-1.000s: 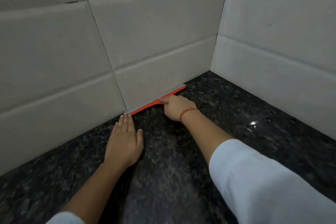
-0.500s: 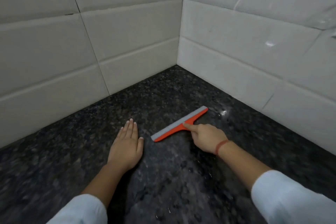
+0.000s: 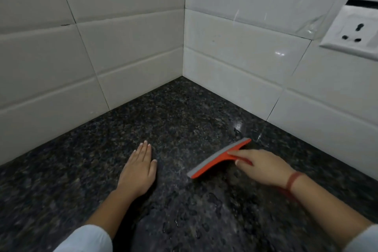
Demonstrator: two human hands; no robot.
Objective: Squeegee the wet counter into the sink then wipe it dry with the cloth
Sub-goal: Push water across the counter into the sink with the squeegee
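**Clerk:** Head view, item one. What has changed?

**Me:** Squeegee, orange body, grey blade. A second ago its blade lay against the foot of the left-hand tiled wall; half a second ago it was out on the open counter; now it sits further toward four o'clock of the corner, well apart from both walls. One stroke has carried it off the wall and across the dark granite counter.

**Clerk:** Meaning for the task?

**Me:** My judgement: squeegee phase, mid-pull. Beads of water show on the stone at six o'clock of the blade, so the counter is not cleared. Sink not in view; cloth not in view. Drying not begun.

**Clerk:** Item two, right hand.

**Me:** Right hand, at four o'clock of the blade. Closed around the squeegee's handle, forefinger laid along the orange back. Forearm runs in from the lower right; red band at the wrist.

**Clerk:** Item three, left hand.

**Me:** Left hand, at nine o'clock of the blade, apart from it. Laid flat, palm down, fingers together pointing to twelve, gripping nothing. It has kept its place on the stone while the other moved.

**Clerk:** Sundries?

**Me:** Wall socket, right-hand wall, two o'clock of the squeegee.
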